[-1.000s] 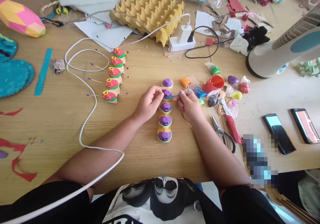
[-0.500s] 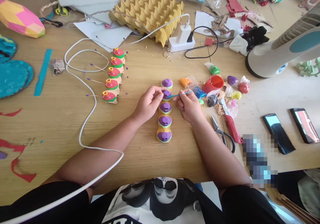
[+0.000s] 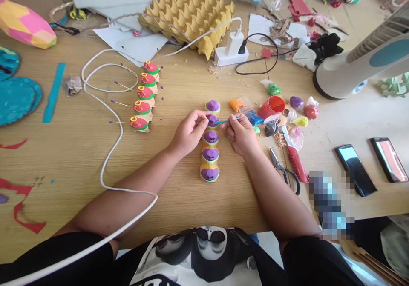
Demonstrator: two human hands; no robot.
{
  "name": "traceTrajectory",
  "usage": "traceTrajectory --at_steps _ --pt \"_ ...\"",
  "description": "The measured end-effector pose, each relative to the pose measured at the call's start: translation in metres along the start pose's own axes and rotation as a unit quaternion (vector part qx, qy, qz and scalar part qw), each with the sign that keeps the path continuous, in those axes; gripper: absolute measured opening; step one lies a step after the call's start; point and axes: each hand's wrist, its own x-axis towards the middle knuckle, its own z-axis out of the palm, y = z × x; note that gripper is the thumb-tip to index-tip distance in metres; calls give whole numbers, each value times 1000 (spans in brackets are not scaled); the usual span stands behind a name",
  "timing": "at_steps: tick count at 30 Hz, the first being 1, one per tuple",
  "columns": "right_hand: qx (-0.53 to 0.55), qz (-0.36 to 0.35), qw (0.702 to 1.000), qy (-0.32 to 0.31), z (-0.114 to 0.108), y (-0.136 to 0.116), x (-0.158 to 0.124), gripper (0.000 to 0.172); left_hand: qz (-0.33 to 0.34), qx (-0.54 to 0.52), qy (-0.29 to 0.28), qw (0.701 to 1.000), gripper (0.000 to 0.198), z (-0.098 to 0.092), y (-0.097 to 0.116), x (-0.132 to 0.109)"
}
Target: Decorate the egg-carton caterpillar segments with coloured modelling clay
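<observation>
Still unmoved, right hand (image 3: pixel 240 133) gripping blue tool (image 3: pixel 225 121), apparently touching purple clay (image 3: pixel 212 118).

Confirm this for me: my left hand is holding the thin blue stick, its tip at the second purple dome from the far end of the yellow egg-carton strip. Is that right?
Not your left hand: the head view shows the thin blue stick in your right hand. Its tip is at that second purple dome, as you said.

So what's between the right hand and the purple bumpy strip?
In the head view, a thin blue stick held by the right hand points toward the purple bumpy strip.
</observation>
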Motion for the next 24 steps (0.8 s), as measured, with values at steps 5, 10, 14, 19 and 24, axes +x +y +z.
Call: traceTrajectory --at_steps 5,10,14,19,24 --pt "8 5 1000 1 1 -2 -1 38 -1 3 2 1000 26 0 0 0" --pt "0 11 1000 8 1 -2 -1 38 -1 2 4 1000 29 1 1 0" --pt "5 7 1000 5 0 -1 -1 40 -3 0 3 1000 29 1 1 0" --pt "15 7 1000 1 0 -2 -1 40 -6 -3 3 1000 29 1 0 0" --pt "12 17 1000 6 1 -4 -2 41 -6 -5 1 1000 28 1 1 0"
